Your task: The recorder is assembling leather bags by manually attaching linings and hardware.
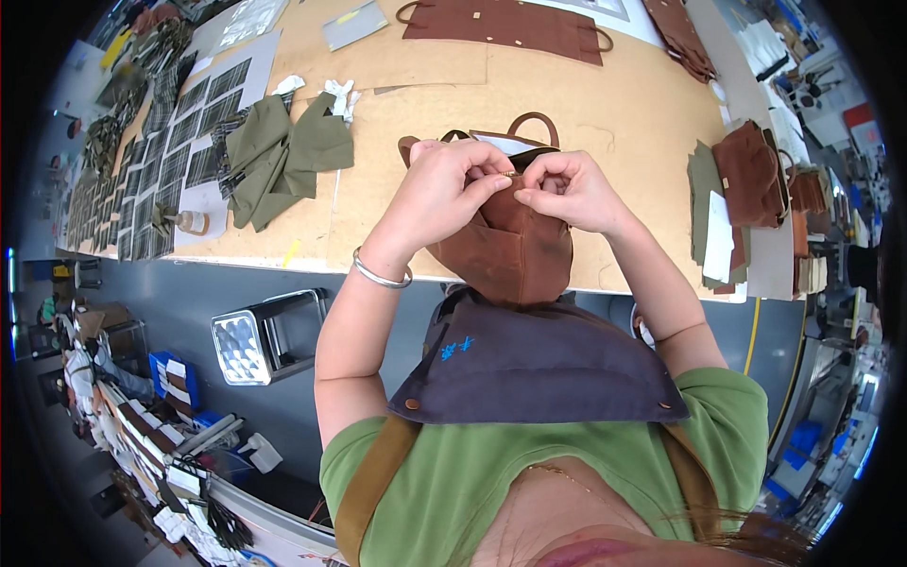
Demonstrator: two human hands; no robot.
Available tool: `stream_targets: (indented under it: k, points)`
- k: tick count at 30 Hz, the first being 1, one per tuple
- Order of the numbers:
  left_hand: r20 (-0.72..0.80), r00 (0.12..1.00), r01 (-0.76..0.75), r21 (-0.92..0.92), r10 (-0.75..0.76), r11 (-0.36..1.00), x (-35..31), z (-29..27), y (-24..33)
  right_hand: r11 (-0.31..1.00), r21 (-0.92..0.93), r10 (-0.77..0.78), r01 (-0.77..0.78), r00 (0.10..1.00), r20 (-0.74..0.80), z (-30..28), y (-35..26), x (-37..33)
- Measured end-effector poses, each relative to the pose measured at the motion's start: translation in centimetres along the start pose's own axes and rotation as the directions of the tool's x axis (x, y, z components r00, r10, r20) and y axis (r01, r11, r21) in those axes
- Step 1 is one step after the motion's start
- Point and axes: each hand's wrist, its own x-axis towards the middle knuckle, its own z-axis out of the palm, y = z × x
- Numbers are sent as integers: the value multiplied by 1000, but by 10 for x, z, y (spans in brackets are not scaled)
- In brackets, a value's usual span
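Note:
A brown bag [515, 255] with a looped handle [535, 121] rests at the table's front edge, leaning toward my apron [539, 364]. At its upper rim both hands are closed in pinches close together. My left hand [444, 184] grips a small brass-coloured metal piece [510, 174] between thumb and fingertips. Just right of it, my right hand [572, 189] pinches at the same spot on the bag's rim; what lies between its fingertips is too small to make out. White material [510, 144] shows in the bag's opening behind the fingers.
Olive fabric pieces [283, 156] and plaid pieces [161, 180] lie on the left of the table [397, 227]. A flat brown bag panel [501, 28] is at the far side. Another brown bag [751, 175] stands right. A metal stool [269, 335] is on the floor.

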Motion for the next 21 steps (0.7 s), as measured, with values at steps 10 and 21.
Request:
stream_targets:
  k: [10, 21]
  points:
    - [-93, 996, -5, 62, 11, 998, -4, 4, 1, 997, 66, -32, 31, 999, 12, -5, -6, 4]
    - [-113, 991, -53, 110, 65, 993, -4, 7, 7, 999, 43, -23, 22, 999, 30, -6, -5, 4]
